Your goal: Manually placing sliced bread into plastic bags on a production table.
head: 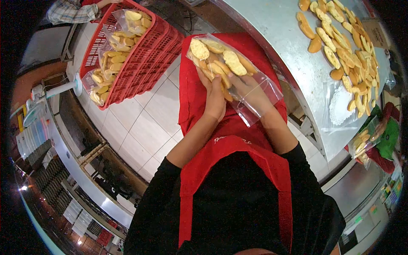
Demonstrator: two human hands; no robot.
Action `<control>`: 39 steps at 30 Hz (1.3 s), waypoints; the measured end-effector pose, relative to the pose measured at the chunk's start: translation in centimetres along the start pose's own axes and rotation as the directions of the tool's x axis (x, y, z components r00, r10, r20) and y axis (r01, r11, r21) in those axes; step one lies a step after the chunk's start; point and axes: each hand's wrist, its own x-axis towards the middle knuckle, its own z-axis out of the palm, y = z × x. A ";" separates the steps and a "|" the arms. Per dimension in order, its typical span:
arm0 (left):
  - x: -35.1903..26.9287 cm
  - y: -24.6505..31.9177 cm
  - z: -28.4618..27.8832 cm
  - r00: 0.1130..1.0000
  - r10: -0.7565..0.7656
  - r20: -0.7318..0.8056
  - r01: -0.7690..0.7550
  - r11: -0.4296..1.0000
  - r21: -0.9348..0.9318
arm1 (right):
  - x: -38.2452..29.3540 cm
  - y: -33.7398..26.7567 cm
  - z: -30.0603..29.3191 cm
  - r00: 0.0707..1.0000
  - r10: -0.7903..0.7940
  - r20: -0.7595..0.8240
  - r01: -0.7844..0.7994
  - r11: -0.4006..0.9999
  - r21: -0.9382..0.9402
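In front of my red apron, my left hand (215,95) grips the near left side of a clear plastic bag (271,91). Inside the bag lie several golden oval slices of dry bread or rusk (234,62), some with pale, crumbly faces up. My right hand (250,91) holds the bag from the other side and shows through the plastic. Whether that hand is inside the bag or under it I cannot tell. The flat end of the bag, without slices, stretches over my right wrist.
Left, stacked red plastic crates (143,63) hold several filled bags (116,62). A metal table (280,28) on the right bears loose slices (344,54) and a flat bag with a white doily (342,106). Co-workers are at both sides; one holds a filled bag (363,140).
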 end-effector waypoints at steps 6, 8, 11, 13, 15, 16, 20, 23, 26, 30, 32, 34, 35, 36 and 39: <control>-0.1 0.1 0.2 1.000 0.025 0.018 -0.025 1.000 -0.013 | 0.0 1.0 -0.6 0.999 0.046 0.006 -0.046 0.953 0.300; 0.0 0.2 0.1 0.999 0.027 0.034 -0.028 0.999 0.016 | 0.0 0.4 -0.5 0.998 0.039 0.053 -0.055 0.936 0.348; 0.0 -0.2 -0.8 0.999 -0.003 0.036 0.004 1.000 -0.028 | 0.3 0.6 -0.6 0.996 0.053 0.068 -0.070 0.955 0.287; 0.6 -0.4 -2.0 0.994 0.106 -0.003 -0.095 0.899 0.428 | 0.6 1.1 -0.9 0.991 0.118 0.060 -0.132 0.894 0.428; 0.9 -0.2 -2.7 0.997 0.076 0.012 -0.077 0.954 0.291 | 0.2 0.8 -0.9 0.992 0.122 0.046 -0.130 0.914 0.384; 0.8 0.1 -2.6 0.998 0.050 0.030 -0.054 0.987 0.148 | -0.1 0.3 -0.7 0.992 0.124 0.033 -0.128 0.932 0.340; 0.6 1.1 -1.3 0.999 -0.042 -0.032 0.044 0.998 0.050 | -0.2 0.0 -0.2 0.992 0.125 -0.032 -0.112 0.955 0.274; 0.0 1.0 -0.7 0.988 0.142 -0.063 -0.129 0.976 0.177 | -0.2 0.4 -0.6 0.987 0.154 -0.045 -0.120 0.897 0.426; -0.1 0.8 -1.0 0.993 0.120 0.013 -0.119 0.950 0.290 | -1.1 -1.1 -0.3 0.977 0.214 0.008 -0.206 0.927 0.315; 0.8 -1.4 -3.2 0.993 0.093 0.069 -0.106 0.965 0.238 | -1.0 -0.9 0.1 0.983 0.181 -0.001 -0.168 0.918 0.360; 0.8 -1.0 -3.0 0.993 0.101 0.062 -0.116 0.942 0.314 | -0.3 0.7 -0.8 0.983 0.180 -0.037 -0.145 0.883 0.446; 0.6 -0.2 -2.3 0.992 0.112 0.050 -0.123 0.914 0.387 | -0.7 -0.3 -0.2 0.985 0.171 -0.024 -0.142 0.885 0.444; 0.4 0.2 -1.9 0.997 0.060 0.050 -0.070 0.968 0.240 | -0.9 -0.7 0.0 0.987 0.159 -0.014 -0.136 0.886 0.443; 0.3 0.9 -1.2 0.998 0.009 0.063 -0.014 0.996 0.090 | -0.8 -0.7 0.0 0.987 0.158 -0.013 -0.135 0.885 0.445; 0.0 2.5 0.7 0.998 -0.040 0.038 0.035 0.991 0.126 | -0.8 -0.7 -0.1 0.981 0.194 0.008 -0.182 0.907 0.379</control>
